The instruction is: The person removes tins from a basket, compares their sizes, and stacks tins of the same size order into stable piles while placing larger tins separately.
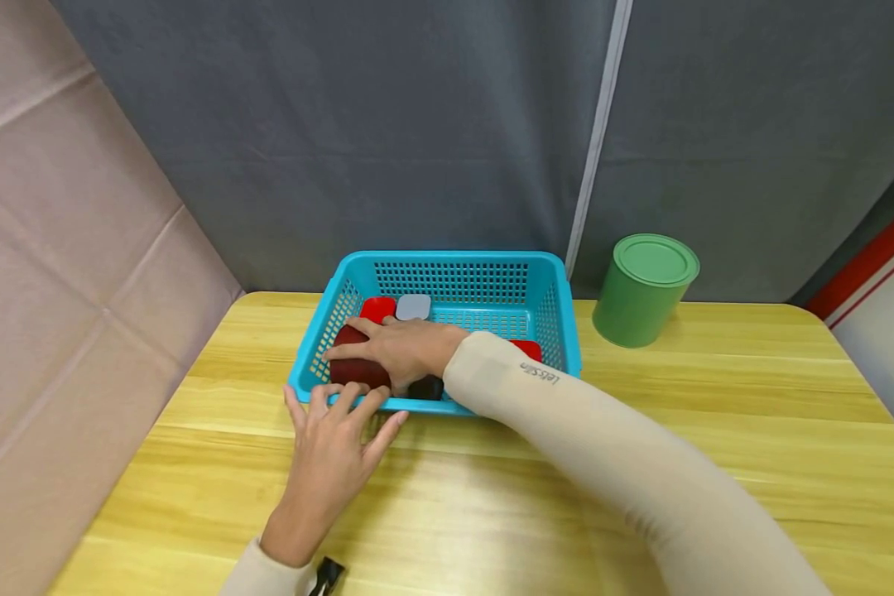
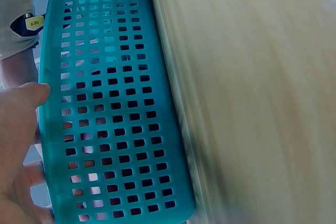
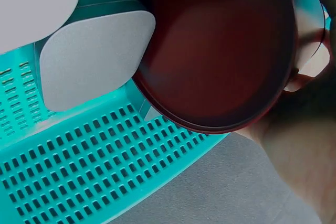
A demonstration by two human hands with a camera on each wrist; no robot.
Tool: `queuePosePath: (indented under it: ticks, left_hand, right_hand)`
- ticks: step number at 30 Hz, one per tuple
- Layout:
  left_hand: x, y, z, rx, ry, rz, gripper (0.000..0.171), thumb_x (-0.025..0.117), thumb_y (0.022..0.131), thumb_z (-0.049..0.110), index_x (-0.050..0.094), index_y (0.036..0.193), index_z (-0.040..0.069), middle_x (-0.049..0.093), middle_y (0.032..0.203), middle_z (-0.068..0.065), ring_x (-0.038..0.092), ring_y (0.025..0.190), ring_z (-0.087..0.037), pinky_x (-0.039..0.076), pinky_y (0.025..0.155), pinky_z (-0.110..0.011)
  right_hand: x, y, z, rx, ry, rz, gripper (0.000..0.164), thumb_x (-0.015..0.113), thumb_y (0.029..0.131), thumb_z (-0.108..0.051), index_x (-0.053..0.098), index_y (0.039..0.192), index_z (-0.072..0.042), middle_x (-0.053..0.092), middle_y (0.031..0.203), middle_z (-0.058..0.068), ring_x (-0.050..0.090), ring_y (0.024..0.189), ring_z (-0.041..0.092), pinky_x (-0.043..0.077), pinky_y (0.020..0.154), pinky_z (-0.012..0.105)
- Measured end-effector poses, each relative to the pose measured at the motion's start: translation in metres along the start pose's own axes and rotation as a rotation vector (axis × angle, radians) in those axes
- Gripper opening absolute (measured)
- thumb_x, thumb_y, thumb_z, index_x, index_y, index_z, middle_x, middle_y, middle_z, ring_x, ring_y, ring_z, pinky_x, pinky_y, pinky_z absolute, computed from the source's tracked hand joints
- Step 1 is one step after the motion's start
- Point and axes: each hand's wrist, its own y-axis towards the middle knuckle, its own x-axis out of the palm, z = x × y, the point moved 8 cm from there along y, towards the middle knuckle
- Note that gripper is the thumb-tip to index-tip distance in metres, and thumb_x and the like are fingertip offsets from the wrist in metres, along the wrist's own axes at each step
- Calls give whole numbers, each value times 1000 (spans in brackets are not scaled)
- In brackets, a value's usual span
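Observation:
A dark red can [image 1: 348,371] lies on its side in the left end of a blue plastic basket [image 1: 462,258]. My right hand [image 1: 410,352] reaches over the front rim and grips the can from above, fingers spread across it. In the right wrist view the can's round end [image 3: 220,61] faces the camera, and most of the gripping fingers are hidden behind it. My left hand [image 1: 335,451] holds the basket's near rim at the left corner, fingers curled over the edge and thumb against it. Its fingertips lie close to the can.
Inside the basket are a red lid [image 1: 377,310], a grey lid [image 1: 414,307], a dark item [image 1: 426,388] and another red piece [image 1: 527,349]. A green lidded can [image 1: 644,290] stands right of the basket on the wooden table [image 1: 752,389]. A grey curtain [image 1: 380,124] hangs behind.

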Motion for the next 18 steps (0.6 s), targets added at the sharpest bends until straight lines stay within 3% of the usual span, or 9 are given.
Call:
queuePosePath:
  ticks: [6,14,18]
  left_hand:
    - [1,0,0,-1,-1,-1,35,75,92,46,79,113,18,71,108,-7,57,110,-42,11,104,-95]
    - [1,1,0,-10,-5,-12,35,77,92,45,79,113,18,71,108,-7,57,110,-41,10,104,-94]
    - [2,1,-1,-14,-6,-14,35,77,91,46,79,113,18,71,108,-7,56,110,-41,10,104,-94]
  right_hand:
    - [0,2,2,-17,21,8,98,82,89,-33,22,164,-49,7,177,-2,49,140,36,61,84,38]
    - [0,3,3,-51,15,11,100,84,88,-38,21,166,-44,1,179,-1,38,150,44,58,101,50]
    - [-3,2,3,-57,10,21,103,86,86,-33,21,166,-44,-3,179,-3,41,147,42,60,95,47]
